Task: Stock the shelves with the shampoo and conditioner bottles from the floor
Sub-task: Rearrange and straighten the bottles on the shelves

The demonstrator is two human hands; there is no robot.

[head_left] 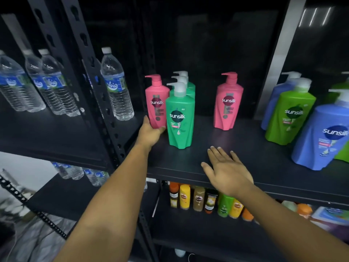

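A pink Sunsilk pump bottle (pixel 157 103) stands at the left end of the black shelf (pixel 245 148). My left hand (pixel 151 132) holds its base, thumb on the left side and fingers curled under the right. Beside it stands a row of teal green pump bottles (pixel 180 118). A second pink bottle (pixel 227 104) stands alone further right. My right hand (pixel 226 171) hovers flat and empty over the shelf's front edge, fingers straight.
Blue and lime green Sunsilk bottles (pixel 290 118) crowd the right end of the shelf. Water bottles (pixel 116 86) fill the neighbouring rack beyond a black upright post (pixel 98 87). Small coloured bottles (pixel 200 199) line the shelf below.
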